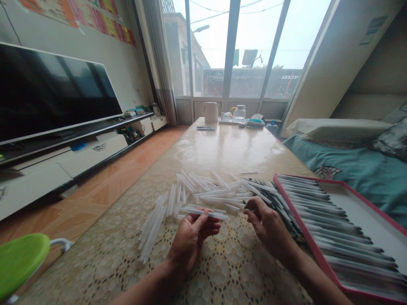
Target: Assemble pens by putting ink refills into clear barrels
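My left hand (193, 235) is closed around one white plastic tube (206, 213), held level just above the table. My right hand (265, 224) rests beside it with fingers curled at the edge of a loose pile of white tubes (206, 190); whether it grips anything is hidden. A row of white tubes (155, 222) lies to the left of my left hand. Dark thin pen refills (282, 207) lie just right of my right hand. A red-rimmed tray (372, 207) at the right holds rows of assembled pens (321, 220).
The long table (222, 144) has a patterned cover. A white jug (210, 112), glass teapot (239, 112) and small items stand at its far end. A television (47, 89) and low cabinet are left, a green stool (22, 258) near left, a teal sofa (349, 165) right.
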Demonstrator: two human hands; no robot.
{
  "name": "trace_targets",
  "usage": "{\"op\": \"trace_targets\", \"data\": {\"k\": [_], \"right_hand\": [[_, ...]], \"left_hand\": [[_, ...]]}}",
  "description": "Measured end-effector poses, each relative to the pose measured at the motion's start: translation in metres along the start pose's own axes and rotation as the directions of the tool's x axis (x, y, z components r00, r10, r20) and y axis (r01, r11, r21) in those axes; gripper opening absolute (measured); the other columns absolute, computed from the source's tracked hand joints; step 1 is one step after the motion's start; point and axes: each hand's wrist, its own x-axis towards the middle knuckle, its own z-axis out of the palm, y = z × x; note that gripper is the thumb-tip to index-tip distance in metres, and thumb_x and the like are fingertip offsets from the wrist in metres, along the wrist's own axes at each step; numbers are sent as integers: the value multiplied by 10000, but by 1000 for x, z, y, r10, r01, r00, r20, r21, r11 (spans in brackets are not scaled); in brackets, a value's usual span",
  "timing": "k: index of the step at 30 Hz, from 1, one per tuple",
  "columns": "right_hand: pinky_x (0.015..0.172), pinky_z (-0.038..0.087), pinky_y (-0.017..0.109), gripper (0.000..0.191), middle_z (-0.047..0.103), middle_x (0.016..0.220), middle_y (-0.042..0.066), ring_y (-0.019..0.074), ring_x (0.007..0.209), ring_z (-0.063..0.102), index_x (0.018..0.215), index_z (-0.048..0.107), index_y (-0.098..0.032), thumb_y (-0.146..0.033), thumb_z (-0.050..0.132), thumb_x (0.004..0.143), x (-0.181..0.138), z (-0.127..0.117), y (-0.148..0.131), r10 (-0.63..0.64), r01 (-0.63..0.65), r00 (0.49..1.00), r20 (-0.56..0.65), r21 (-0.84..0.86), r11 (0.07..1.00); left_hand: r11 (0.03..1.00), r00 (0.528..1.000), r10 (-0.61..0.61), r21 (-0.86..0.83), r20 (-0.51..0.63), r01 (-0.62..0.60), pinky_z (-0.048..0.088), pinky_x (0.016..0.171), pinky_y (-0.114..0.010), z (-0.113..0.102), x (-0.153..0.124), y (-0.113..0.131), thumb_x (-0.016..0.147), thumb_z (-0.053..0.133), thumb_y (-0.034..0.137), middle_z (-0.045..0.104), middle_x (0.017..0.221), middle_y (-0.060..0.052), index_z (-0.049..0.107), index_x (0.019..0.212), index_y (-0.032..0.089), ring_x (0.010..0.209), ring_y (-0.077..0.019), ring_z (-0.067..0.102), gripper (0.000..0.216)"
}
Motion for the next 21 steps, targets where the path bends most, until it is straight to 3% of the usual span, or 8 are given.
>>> {"op": "trace_targets", "data": {"k": [3,6,21], "right_hand": [[587,442,244,105,581,656,-14,144,613,588,830,508,-201,-294,484,873,-5,7,-19,20,-37,998,57,307,951],[605,459,234,109,599,669,-13,134,629,600,824,534,-189,-295,558,837,-9,14,-31,23,-49,998,63,451,891],[597,498,242,195,623,702,-6,132,629,634,829,563,-176,-353,636,794,-11,25,-30,77,-132,991,113,657,742]], "left_hand": [[1000,1000,3,-6,11,-2,549,627,-251,-1,1,0,749,701,231,728,722,-98,611,821,103,641,-166,689,172],[1000,1000,2,-30,17,-1,552,633,-251,-1,0,0,753,698,230,729,720,-88,609,825,109,646,-167,692,167],[998,999,-19,-64,30,21,558,629,-253,-2,-1,-1,736,713,215,724,706,-86,631,821,106,649,-175,693,161]]}}
